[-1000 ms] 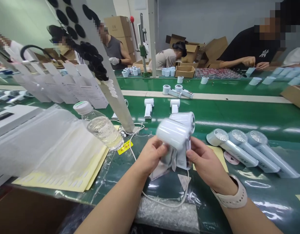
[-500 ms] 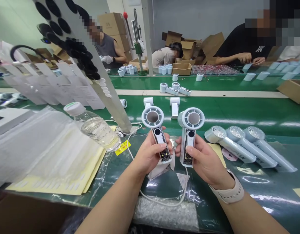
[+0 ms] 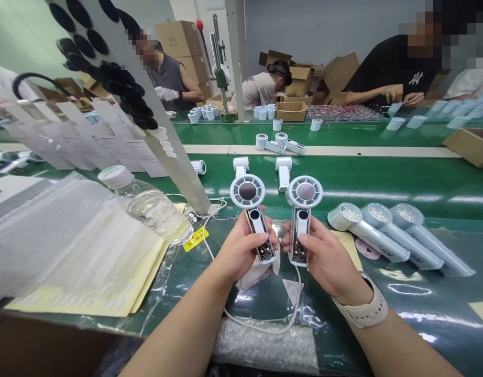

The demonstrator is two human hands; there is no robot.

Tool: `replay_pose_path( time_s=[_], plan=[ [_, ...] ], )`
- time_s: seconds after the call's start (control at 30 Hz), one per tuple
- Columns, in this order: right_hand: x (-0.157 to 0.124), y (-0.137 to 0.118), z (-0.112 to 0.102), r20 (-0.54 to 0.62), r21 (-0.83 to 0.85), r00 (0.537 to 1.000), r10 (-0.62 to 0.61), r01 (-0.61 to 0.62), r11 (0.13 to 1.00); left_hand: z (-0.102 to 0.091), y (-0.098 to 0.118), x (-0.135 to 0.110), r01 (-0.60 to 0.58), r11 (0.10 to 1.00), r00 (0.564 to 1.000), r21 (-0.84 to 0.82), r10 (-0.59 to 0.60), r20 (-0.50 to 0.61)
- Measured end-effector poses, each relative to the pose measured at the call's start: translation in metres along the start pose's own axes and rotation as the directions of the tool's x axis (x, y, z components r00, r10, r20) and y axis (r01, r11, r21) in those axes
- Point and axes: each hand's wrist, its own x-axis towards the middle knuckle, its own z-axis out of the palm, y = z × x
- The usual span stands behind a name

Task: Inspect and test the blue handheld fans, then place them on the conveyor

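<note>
My left hand [image 3: 245,243] is closed round the handle of a light-blue handheld fan [image 3: 247,191], thumb on its open front where a circuit board shows. A second handheld fan [image 3: 305,191] of the same kind is upright in my right hand [image 3: 324,251], its handle gripped with the thumb on the front. Both round heads face me, side by side and apart. A white cable [image 3: 298,293] runs up to the bottom of the right fan; whether it is plugged in I cannot tell. Behind them, more fans [image 3: 283,175] lie on the green belt.
Three bagged fans [image 3: 383,241] lie at the right. A tilted clear bottle [image 3: 158,212] and plastic bags on yellow sheets [image 3: 147,283] are at the left. A slanted metal post [image 3: 182,173] rises beside them. Bubble wrap [image 3: 265,345] lies at the front edge. Co-workers sit across the belt.
The right fan has turned to face me more squarely and shifted slightly left, closer to the left fan. My left hand keeps its hold, almost unmoved.
</note>
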Motion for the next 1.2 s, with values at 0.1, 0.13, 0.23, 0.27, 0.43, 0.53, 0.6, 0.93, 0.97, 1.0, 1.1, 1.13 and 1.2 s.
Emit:
replay_pose_path(
  time_s=[0.1,0.13,0.23,0.27,0.43,0.53,0.6,0.93,0.97,1.0,1.1,1.13,1.2],
  plan=[
    [0.0001,0.0024,0.0014,-0.012,0.005,1.0,-0.008,0.008,1.0,0.0014,0.0009,-0.0004,0.003,1.0,1.0,-0.025,-0.003,-0.005],
    [0.0001,0.003,0.0017,-0.017,0.007,1.0,-0.006,0.007,1.0,0.0019,0.0012,-0.0007,0.006,0.999,1.0,-0.033,-0.006,-0.005],
    [0.0001,0.0035,0.0024,-0.039,-0.003,0.999,-0.01,0.01,1.0,0.0028,0.0012,-0.0006,0.009,1.0,1.0,-0.017,-0.009,-0.017],
    [0.0,0.0035,0.0026,-0.048,-0.007,0.999,-0.013,0.013,1.0,0.0028,0.0009,-0.0002,0.013,1.0,1.0,-0.011,-0.013,-0.024],
    [-0.0004,0.0037,0.0035,-0.108,-0.007,0.994,0.024,-0.025,1.0,0.002,-0.0007,0.0018,0.022,1.0,0.995,0.009,-0.021,-0.095],
    [-0.0004,0.0037,0.0031,-0.107,-0.013,0.994,0.027,-0.028,1.0,0.0018,-0.0006,0.0002,-0.015,0.998,0.997,0.067,0.02,-0.073],
    [-0.0007,0.0035,0.0026,-0.061,-0.012,0.998,0.014,-0.015,1.0,0.0015,-0.001,-0.0013,-0.022,0.998,1.0,0.067,0.021,0.009],
    [-0.0003,-0.0005,0.0039,-0.115,-0.038,0.993,-0.001,-0.004,0.999,-0.0011,-0.0033,0.0029,-0.028,0.989,0.998,0.146,0.037,-0.058],
    [0.0002,-0.0007,0.0039,-0.117,-0.04,0.993,-0.006,0.001,0.999,-0.0005,-0.0028,0.0029,-0.024,0.989,0.997,0.146,0.035,-0.067],
    [0.0006,-0.0008,0.0039,-0.118,-0.04,0.993,-0.012,0.008,0.999,-0.0001,-0.0024,0.0028,-0.024,0.989,0.996,0.148,0.036,-0.077],
    [0.0012,0.0,0.0038,-0.11,-0.045,0.993,-0.033,0.028,0.999,0.0004,-0.0023,0.0027,-0.038,0.988,0.993,0.15,0.054,-0.104],
    [0.0012,0.0004,0.0039,-0.105,-0.05,0.994,-0.042,0.037,0.998,0.0004,-0.0026,0.0028,-0.044,0.989,0.992,0.143,0.06,-0.107],
    [0.0009,0.0008,0.0041,-0.084,-0.065,0.995,-0.057,0.051,0.997,0.0007,-0.0031,0.003,-0.047,0.992,0.993,0.12,0.06,-0.103]
  ],
)
